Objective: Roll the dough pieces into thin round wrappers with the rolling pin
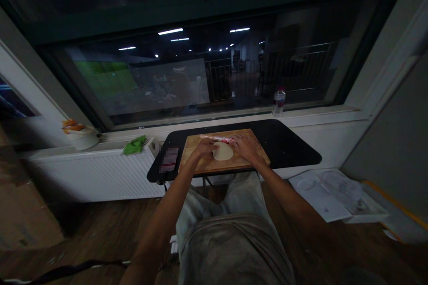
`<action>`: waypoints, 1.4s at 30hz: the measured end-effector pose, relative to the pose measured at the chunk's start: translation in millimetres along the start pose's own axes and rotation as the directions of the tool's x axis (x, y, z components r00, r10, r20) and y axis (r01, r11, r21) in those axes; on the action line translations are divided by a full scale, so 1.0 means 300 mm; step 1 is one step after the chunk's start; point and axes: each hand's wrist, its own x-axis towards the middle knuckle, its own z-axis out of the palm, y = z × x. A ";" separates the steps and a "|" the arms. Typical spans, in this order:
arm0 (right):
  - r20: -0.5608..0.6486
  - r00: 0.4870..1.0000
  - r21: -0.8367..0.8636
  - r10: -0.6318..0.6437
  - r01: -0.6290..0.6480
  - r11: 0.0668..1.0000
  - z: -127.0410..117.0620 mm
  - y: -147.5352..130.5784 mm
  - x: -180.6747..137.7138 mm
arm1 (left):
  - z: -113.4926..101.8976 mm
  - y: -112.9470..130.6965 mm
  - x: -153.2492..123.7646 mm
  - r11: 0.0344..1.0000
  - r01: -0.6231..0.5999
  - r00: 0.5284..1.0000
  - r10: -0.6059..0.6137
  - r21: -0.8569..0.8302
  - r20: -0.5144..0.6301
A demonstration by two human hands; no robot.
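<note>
A pale round of dough (223, 152) lies on a wooden board (200, 164) on a small black table (294, 147). A thin red-and-white rolling pin (217, 138) rests across the far side of the dough. My left hand (204, 147) lies on the pin's left part, fingers curled over it. My right hand (245, 146) presses on the pin's right end, fingers flat and extended over it.
A plastic water bottle (278, 102) stands on the window sill behind the table. A green cloth (134, 145) and a white bowl (82, 138) sit on the radiator at left. White sheets (331, 196) lie on the floor at right. A small packet (169, 159) rests on the table's left edge.
</note>
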 end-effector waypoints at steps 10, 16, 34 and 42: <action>-0.194 0.981 0.165 -0.001 0.033 0.986 -0.025 -0.035 0.012 | -0.107 0.063 -0.009 0.972 -0.217 0.949 0.188 -0.090 -0.254; -0.227 0.957 0.537 -0.181 0.278 0.796 0.000 -0.094 0.060 | -0.096 0.090 -0.057 0.947 -0.320 0.935 0.313 -0.017 -0.166; -0.264 0.946 0.463 -0.188 0.295 0.836 -0.030 -0.111 0.035 | -0.114 0.064 -0.147 0.901 -0.360 0.903 0.402 0.243 -0.153; -0.218 0.954 0.458 -0.208 0.288 0.841 -0.028 -0.101 0.051 | -0.094 0.023 -0.142 0.913 -0.356 0.907 0.389 0.201 -0.160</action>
